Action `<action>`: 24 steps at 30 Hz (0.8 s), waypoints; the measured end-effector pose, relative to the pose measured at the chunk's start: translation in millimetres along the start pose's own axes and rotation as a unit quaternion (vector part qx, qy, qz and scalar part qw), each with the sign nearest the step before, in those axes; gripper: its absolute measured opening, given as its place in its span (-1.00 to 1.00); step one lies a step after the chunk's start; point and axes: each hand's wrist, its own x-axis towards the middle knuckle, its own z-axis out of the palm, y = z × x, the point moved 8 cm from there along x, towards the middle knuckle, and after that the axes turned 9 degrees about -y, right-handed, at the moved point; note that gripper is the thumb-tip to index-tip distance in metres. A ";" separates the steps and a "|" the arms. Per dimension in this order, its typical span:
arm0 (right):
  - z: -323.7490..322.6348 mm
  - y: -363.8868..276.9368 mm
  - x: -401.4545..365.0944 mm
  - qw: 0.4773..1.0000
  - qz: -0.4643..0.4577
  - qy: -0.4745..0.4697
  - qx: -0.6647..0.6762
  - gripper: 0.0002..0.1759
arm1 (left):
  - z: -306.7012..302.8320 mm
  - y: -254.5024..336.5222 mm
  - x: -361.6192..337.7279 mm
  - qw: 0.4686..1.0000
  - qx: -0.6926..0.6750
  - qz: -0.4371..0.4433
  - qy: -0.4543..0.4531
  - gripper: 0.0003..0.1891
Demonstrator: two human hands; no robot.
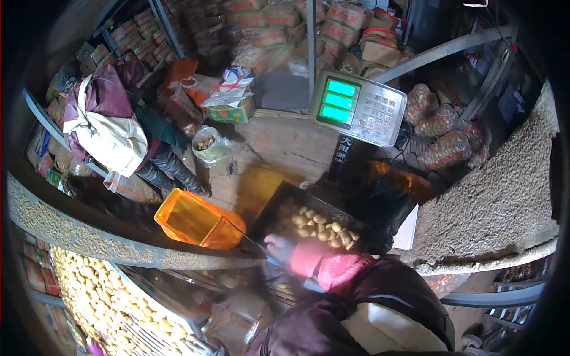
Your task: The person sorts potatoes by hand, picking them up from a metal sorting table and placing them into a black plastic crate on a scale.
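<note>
My right hand (279,247), smeared by motion at the end of a red sleeve, reaches across toward the left. It is at the near edge of a black tray (274,209) with potatoes (323,226) heaped in it. An orange basket (199,221) stands left of the hand. A thin dark line runs from the basket toward the fingers; whether they grip it is not clear. My left hand is out of sight below my maroon coat. Beyond the tray rises a weighing scale display (358,108) with three lit green panels.
Many potatoes lie on a slatted sorting surface (133,323) at lower left. A curved metal rail (119,240) crosses in front. Another person (113,118) stands at upper left. A bucket (208,145), a green carton (231,113) and filled net sacks (445,148) stand farther back.
</note>
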 end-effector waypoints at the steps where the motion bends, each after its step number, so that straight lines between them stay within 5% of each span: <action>1: 27.8 5.6 -2.1 0.994 0.016 -0.049 0.098 -0.71 | -1.5 1.2 2.3 1.000 -0.002 0.001 0.000 -0.02; 5: 51.1 -113.1 -41.9 0.975 -0.097 -0.186 -0.073 -0.77 | -5.2 8.3 7.7 1.000 -0.008 0.006 -0.002 -0.05; 7: 77.9 -123.4 -54.6 0.957 -0.186 -0.216 -0.051 -0.76 | -5.6 11.0 8.9 1.000 -0.010 0.009 -0.005 -0.07; 24: 107.4 -150.9 -67.8 0.931 -0.163 -0.299 -0.127 -0.76 | -8.5 12.1 0.0 0.996 -0.079 0.048 0.008 -0.20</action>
